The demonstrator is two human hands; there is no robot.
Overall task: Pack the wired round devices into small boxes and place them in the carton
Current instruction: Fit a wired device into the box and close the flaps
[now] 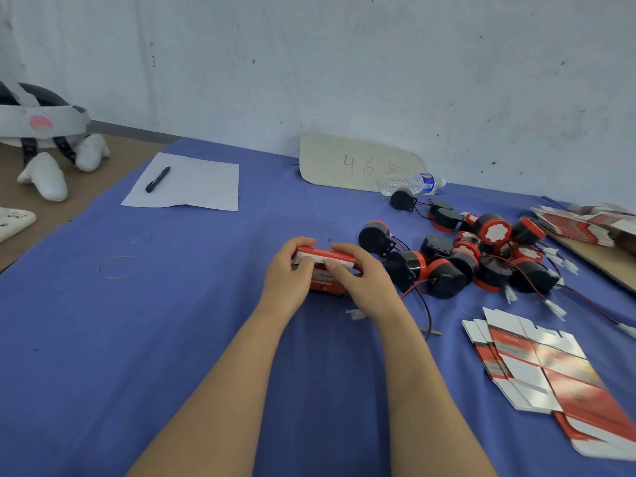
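Both forearms reach forward over the blue tablecloth (206,304) and meet near its middle. The left hand (289,275) and right hand (361,282) grip one small box (322,253), red and white, which rests on the cloth. The fingers of each hand curl over its far edge, and both thumbs press on the white flap facing the person. The box's contents cannot be seen.

A pile of round devices (481,259), black with red rims and red and black wires, lies loose on the cloth just right of the hands. A stack of flat boxes (537,370) lies near the right forearm, unfolded. A second stack (585,223) sits on a board at the far right.

Further back are a cardboard sign (358,163), a water bottle (409,183) lying down, and a pen (157,179) on a paper sheet (199,191).
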